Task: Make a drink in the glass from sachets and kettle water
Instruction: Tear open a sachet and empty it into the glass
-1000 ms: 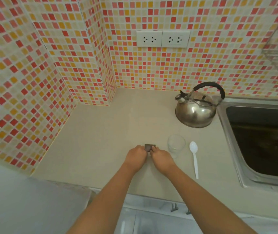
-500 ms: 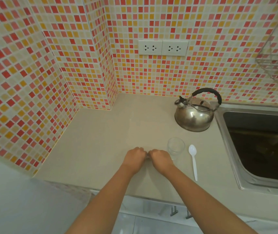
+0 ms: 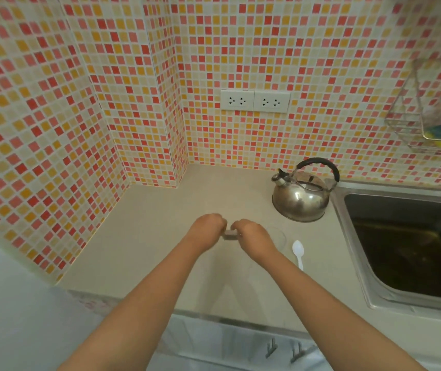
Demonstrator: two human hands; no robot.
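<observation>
My left hand (image 3: 206, 232) and my right hand (image 3: 254, 236) meet over the beige counter (image 3: 147, 231), both pinching a small dark sachet (image 3: 230, 235) between them; only a blurred strip of it shows. A clear glass (image 3: 279, 236) stands just right of my right hand, partly hidden behind it. Right of the glass lies a white plastic spoon (image 3: 298, 253). A steel kettle (image 3: 301, 196) with a black handle sits at the back, beside the sink.
A steel sink (image 3: 412, 242) fills the right side. A wire rack (image 3: 428, 124) with a sponge hangs on the tiled wall above it. Two wall sockets (image 3: 255, 101) sit above the counter. The tiled corner wall bounds the left.
The view has tilted upward, showing more wall and the rack. Both hands stay together on the sachet, which now peeks out low between them instead of above the fingers.
</observation>
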